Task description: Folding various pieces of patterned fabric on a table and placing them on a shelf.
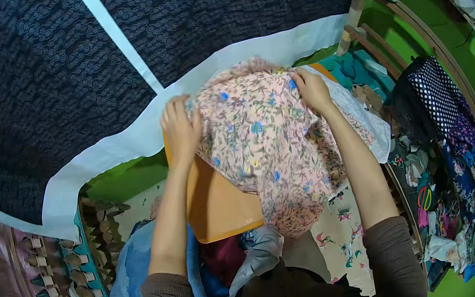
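A pink garment (266, 138) with a floral print of blue and yellow flowers is spread in front of me, its lower part hanging toward my lap. My left hand (181, 129) grips its left edge near the top, thumb toward the cloth. At the upper right edge, my right hand (313, 90) has its fingers closed on the fabric. Beneath the cloth lies an orange-tan flat board (221, 202), showing at the lower left. A white patterned cloth (361, 122) sits beside my right forearm, partly covered.
A dark patterned curtain (58, 82) with a white border hangs across the far side. Wooden racks with shoes (79, 274) stand at the left. On the right, piled clothes (444, 107) line a curved shelf by a green wall. A blue bundle (134, 278) lies by my left arm.
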`<control>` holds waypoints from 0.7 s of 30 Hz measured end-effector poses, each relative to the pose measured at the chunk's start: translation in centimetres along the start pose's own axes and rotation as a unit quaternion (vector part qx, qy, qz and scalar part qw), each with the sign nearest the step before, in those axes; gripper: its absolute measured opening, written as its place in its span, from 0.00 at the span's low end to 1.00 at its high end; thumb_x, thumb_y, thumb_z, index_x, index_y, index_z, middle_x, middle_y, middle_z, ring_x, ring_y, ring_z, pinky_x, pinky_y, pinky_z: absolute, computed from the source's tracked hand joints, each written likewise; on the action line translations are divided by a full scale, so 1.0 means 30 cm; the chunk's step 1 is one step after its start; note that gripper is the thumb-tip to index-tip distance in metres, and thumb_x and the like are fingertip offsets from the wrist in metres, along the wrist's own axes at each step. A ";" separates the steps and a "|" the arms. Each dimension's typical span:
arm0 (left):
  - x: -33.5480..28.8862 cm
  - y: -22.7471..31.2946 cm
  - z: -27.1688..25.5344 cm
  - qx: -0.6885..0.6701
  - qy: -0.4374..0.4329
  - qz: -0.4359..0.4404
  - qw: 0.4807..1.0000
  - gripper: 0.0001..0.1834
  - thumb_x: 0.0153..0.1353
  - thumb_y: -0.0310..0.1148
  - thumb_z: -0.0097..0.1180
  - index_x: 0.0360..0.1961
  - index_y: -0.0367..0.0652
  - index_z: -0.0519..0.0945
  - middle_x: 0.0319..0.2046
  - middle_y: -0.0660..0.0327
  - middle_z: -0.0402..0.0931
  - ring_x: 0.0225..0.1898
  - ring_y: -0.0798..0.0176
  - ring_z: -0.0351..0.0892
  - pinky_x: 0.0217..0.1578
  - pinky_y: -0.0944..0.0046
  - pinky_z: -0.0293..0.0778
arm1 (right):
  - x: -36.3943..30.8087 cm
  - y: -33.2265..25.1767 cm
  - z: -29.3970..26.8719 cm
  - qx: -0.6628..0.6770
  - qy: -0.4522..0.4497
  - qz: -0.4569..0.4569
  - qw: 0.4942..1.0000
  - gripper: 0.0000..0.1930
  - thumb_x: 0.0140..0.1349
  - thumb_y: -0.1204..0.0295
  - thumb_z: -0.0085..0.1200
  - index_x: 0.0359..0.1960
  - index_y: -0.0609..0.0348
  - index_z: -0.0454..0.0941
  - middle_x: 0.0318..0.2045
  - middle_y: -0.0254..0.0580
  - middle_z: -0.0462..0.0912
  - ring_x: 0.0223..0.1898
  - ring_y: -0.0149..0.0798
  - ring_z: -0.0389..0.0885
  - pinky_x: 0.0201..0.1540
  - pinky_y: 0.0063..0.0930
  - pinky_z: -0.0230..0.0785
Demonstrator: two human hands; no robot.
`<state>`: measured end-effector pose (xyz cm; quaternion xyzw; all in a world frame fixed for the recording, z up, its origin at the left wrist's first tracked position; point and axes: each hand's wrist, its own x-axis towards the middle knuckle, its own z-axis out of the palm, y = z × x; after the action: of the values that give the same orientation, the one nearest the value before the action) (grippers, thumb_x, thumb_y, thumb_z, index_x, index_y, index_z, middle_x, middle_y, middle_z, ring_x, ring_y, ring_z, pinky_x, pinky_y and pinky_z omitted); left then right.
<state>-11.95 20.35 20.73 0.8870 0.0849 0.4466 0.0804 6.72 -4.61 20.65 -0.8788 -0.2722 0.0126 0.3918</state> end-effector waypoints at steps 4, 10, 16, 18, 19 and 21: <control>-0.180 0.181 0.124 -0.104 -0.170 0.024 0.980 0.22 0.55 0.37 0.50 0.50 0.40 0.67 0.49 0.48 0.65 0.52 0.45 0.62 0.53 0.47 0.54 | 0.004 0.286 0.062 -0.071 0.144 -0.042 0.986 0.27 0.61 0.55 0.40 0.55 0.63 0.63 0.47 0.62 0.71 0.49 0.55 0.70 0.51 0.41 0.60; -0.464 0.183 0.199 -0.050 -0.298 0.021 0.953 0.22 0.57 0.38 0.47 0.53 0.44 0.67 0.53 0.47 0.61 0.55 0.46 0.59 0.57 0.45 0.51 | -0.439 0.385 0.238 0.030 0.078 0.115 0.990 0.29 0.62 0.56 0.41 0.55 0.71 0.60 0.48 0.61 0.67 0.51 0.57 0.65 0.54 0.41 0.57; -0.454 0.176 0.232 -0.084 -0.247 -0.070 0.963 0.20 0.57 0.32 0.47 0.51 0.38 0.66 0.52 0.44 0.60 0.54 0.43 0.58 0.55 0.46 0.51 | -0.879 0.486 0.367 -0.006 0.033 0.156 0.987 0.23 0.59 0.61 0.49 0.50 0.68 0.65 0.36 0.54 0.72 0.39 0.50 0.71 0.40 0.35 0.64; -0.494 0.200 0.197 -0.075 -0.152 -0.102 0.980 0.20 0.57 0.31 0.47 0.50 0.35 0.66 0.52 0.42 0.59 0.54 0.42 0.57 0.55 0.46 0.51 | -0.898 0.444 0.345 -0.024 -0.029 0.166 0.985 0.21 0.59 0.61 0.49 0.46 0.67 0.68 0.35 0.54 0.73 0.38 0.50 0.72 0.40 0.35 0.64; -0.544 0.201 0.178 -0.080 -0.170 -0.139 0.972 0.22 0.57 0.32 0.47 0.52 0.33 0.64 0.53 0.40 0.58 0.55 0.42 0.56 0.55 0.45 0.50 | -0.900 0.417 0.327 -0.041 -0.092 0.166 0.981 0.19 0.59 0.61 0.50 0.43 0.66 0.70 0.34 0.53 0.74 0.38 0.49 0.73 0.40 0.35 0.65; -0.651 0.239 0.136 -0.082 -0.192 -0.115 0.971 0.25 0.57 0.33 0.48 0.54 0.33 0.62 0.54 0.40 0.56 0.57 0.42 0.54 0.56 0.44 0.49 | -0.878 0.386 0.272 0.045 -0.092 0.171 0.980 0.18 0.59 0.61 0.50 0.41 0.65 0.71 0.33 0.53 0.75 0.37 0.48 0.74 0.39 0.35 0.66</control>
<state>-19.56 8.77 4.69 0.9309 0.1322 0.2609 0.2189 -12.21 -18.22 1.92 -0.8891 -0.1516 0.1722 0.3960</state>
